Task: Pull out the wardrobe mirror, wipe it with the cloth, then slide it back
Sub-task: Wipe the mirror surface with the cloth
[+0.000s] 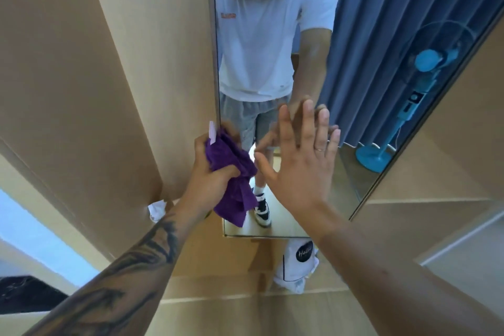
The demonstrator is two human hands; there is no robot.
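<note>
The tall mirror (272,35) stands out from the light wooden wardrobe (122,63), its glass facing the person. The left hand (210,169) grips a bunched purple cloth (234,177), fingers curled round it, at the mirror's left edge, where a small pale tab (212,131) sticks up just above the thumb. Part of the cloth hangs down loose over the lower glass. The right hand (300,161) lies flat against the glass beside the cloth, its fingers (324,123) straight and spread; a ring shows on one of them. The glass reflects the person's white shirt, grey shorts and shoes, blue curtains and a blue standing fan. Below the mirror, a white bag (297,267) sits on a wardrobe shelf.
</note>
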